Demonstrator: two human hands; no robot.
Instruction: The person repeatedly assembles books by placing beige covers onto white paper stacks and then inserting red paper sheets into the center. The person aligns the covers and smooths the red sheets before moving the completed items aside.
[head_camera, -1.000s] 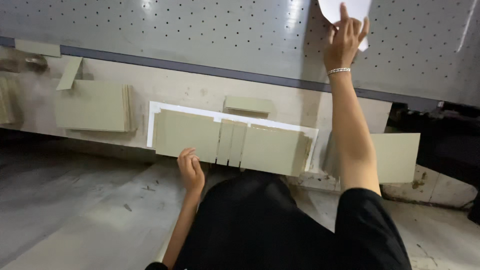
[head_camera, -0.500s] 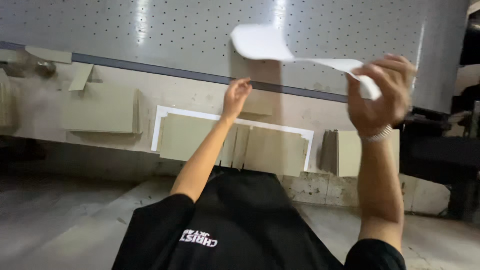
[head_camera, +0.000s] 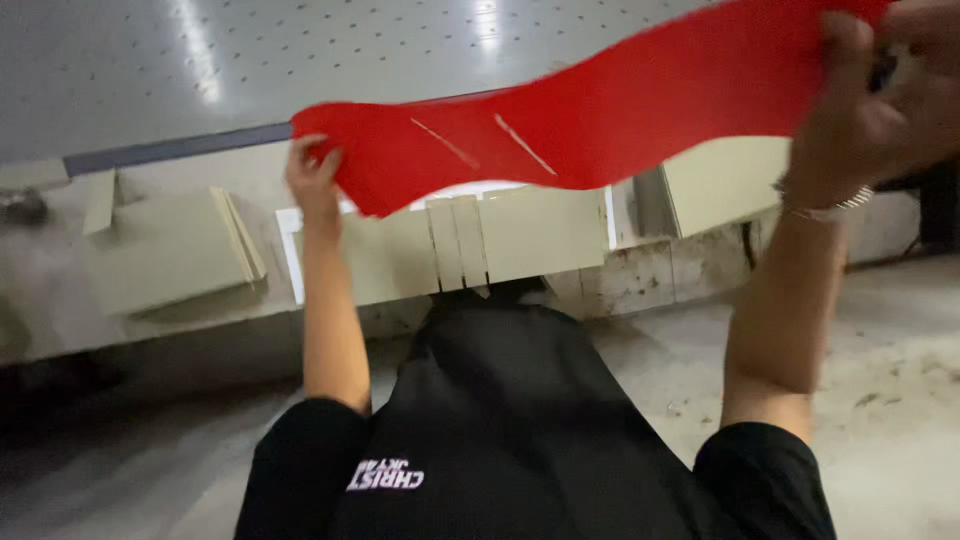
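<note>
Perforated grey worktop (head_camera: 130, 70) fills the upper frame, dotted with small holes, two light glares on it; a dark strip runs along its front edge. Concrete floor (head_camera: 890, 380) below, dusty.

Far left: stack of pale beige card sheets (head_camera: 165, 250), flat rectangles, slightly fanned at the right edge. A narrow beige offcut (head_camera: 100, 200) stands just beside it.

Left hand (head_camera: 312, 178) is raised, fingers pinching the left corner of a red sheet (head_camera: 600, 110), thumb underneath from what shows. Sheet is thin and flexible, sagging in a wave between the hands, held up in the air above the worktop's front edge. Two short slits or cut lines show near its middle.

Centre, under the sheet: more beige cut card panels (head_camera: 520, 235) in a white-bordered frame, with two narrow strips between the wider pieces. Another beige panel (head_camera: 725, 180) sits to the right, partly hidden by the sheet.

Right hand (head_camera: 870, 110) grips the sheet's right end, fingers curled and pressed onto it; blurred, so exact pinch is unclear. Bracelet (head_camera: 825, 205) on that wrist.

Step in hand, as I read it: lifting the red sheet clear with both hands. Any next move needs both corners kept taut and level so it doesn't crease or fold.

No packages, labels or signs visible on the worktop.
</note>
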